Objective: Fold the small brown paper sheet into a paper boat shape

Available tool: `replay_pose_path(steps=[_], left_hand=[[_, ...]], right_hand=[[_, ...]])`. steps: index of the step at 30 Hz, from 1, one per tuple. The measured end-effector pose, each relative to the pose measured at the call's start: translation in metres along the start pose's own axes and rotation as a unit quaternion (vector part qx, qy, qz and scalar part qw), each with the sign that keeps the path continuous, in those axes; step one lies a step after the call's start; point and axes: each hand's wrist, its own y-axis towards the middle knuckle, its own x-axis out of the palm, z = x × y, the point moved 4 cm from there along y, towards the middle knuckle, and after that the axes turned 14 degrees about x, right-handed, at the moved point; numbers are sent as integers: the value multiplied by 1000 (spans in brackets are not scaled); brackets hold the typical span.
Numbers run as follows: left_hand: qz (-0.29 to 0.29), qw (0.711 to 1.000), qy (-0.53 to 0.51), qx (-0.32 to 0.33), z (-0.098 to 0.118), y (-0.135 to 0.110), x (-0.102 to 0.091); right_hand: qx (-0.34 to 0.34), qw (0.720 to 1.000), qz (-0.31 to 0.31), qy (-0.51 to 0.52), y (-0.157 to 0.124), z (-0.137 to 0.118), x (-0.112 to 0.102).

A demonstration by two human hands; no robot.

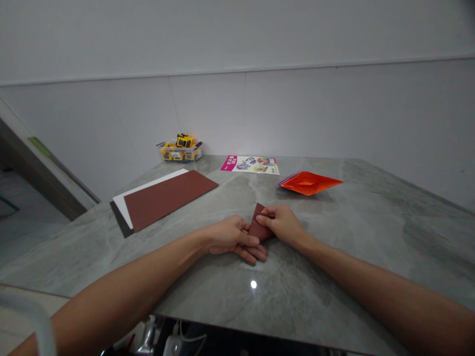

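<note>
A small folded piece of matte reddish-brown paper point(255, 228) sits between both hands, above the near-middle of the grey marbled tabletop point(222, 306). It lies at about two o'clock from the left palm and nine o'clock from the right palm. Its visible long axis runs roughly from six to twelve o'clock, the narrower end pointing away from the person; the right hand covers part of it, so its full outline cannot be told. Both hands touch it, so neither is clearly nearer.

The right hand point(284, 222) comes in from four o'clock, knuckles up. Its fingers are curled, thumb brought down on the paper's upper face against the index finger behind, with no visible gap beyond the paper's thickness. The left hand point(234, 235) comes in from eight o'clock, turned partly palm-up. Its thumb lies over the near left corner with fingers beneath, pinching the paper, while the lower fingers spread loosely towards four o'clock.

Out from the folded piece, a flat rectangular reddish-brown sheet point(170, 200) lies at ten o'clock, overlapping a white sheet point(128, 213) and a black sheet point(120, 220). A pointed orange folded-paper form point(308, 184) rests between one and two o'clock.
</note>
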Motion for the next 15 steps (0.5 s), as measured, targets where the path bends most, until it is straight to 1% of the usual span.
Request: replay_pose_path(steps=[6, 10, 13, 15], left_hand=[[-13, 1000, -9, -2, 0, -3, 1], [-31, 999, -11, 12, 3, -2, -2], [-62, 998, -15, 23, 2, 1, 2], [-115, 993, -4, 31, 0, -1, 12]], right_hand=[[12, 1000, 4, -5, -1, 0, 1], [20, 1000, 6, -12, 3, 0, 0], [0, 1000, -10, -20, 0, 1, -4], [-19, 999, -17, -39, -4, -1, -6]])
